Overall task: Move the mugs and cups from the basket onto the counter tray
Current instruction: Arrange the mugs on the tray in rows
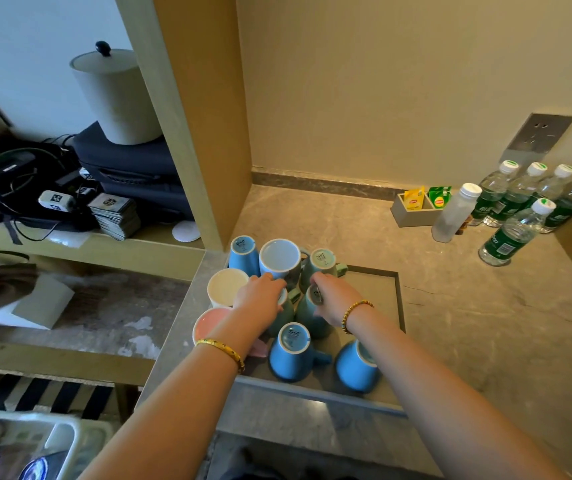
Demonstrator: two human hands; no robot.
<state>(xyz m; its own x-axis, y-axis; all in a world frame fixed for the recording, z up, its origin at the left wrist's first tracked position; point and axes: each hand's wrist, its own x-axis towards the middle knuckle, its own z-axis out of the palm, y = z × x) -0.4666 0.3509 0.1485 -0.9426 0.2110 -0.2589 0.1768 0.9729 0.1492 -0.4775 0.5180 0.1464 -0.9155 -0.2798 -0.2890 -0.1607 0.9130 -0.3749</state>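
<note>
On the counter tray (386, 299), both hands sit side by side over upside-down green mugs, left hand (260, 299) closed on one (282, 315), right hand (334, 299) gripping its neighbour (308, 317) just right.

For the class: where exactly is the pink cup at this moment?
The pink cup stands upright at the tray's left edge, just in front of the cream cup, partly hidden under the left hand's wrist.
</note>
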